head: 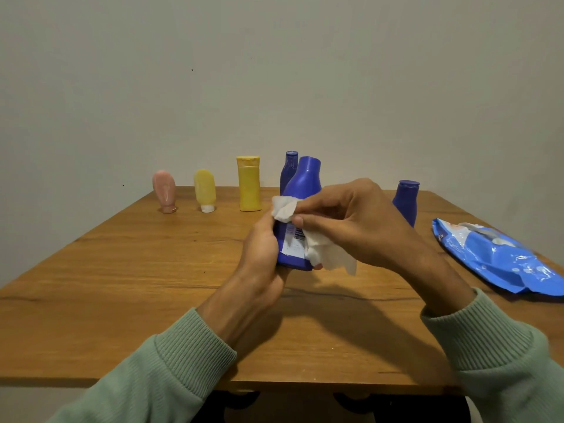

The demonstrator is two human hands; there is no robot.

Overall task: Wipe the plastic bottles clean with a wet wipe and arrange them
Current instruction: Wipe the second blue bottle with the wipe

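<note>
Looks like a home room, not a lab or shop. Main clue: wooden table [122, 270] w/ warm grain top & dark knots, i.e. domestic furniture. Behind table: plain pale painted wall [274, 71] w/ a few small specks. Along table's far edge: toiletry-type plastic bottles, i.e. pink tube [164, 192] & yellow tube [205, 190] cap-down, yellow bottle [249, 184], tall blue bottle [291, 161]; short blue bottle [406, 199] at table's far right. Held blue bottle [305, 184] over table's middle, wet wipe [283, 210] on it. Table's right side: crumpled blue wipe pack [494, 257]. At table's near edge: ribbed green knit sleeves [183, 361], casual wear.
</note>
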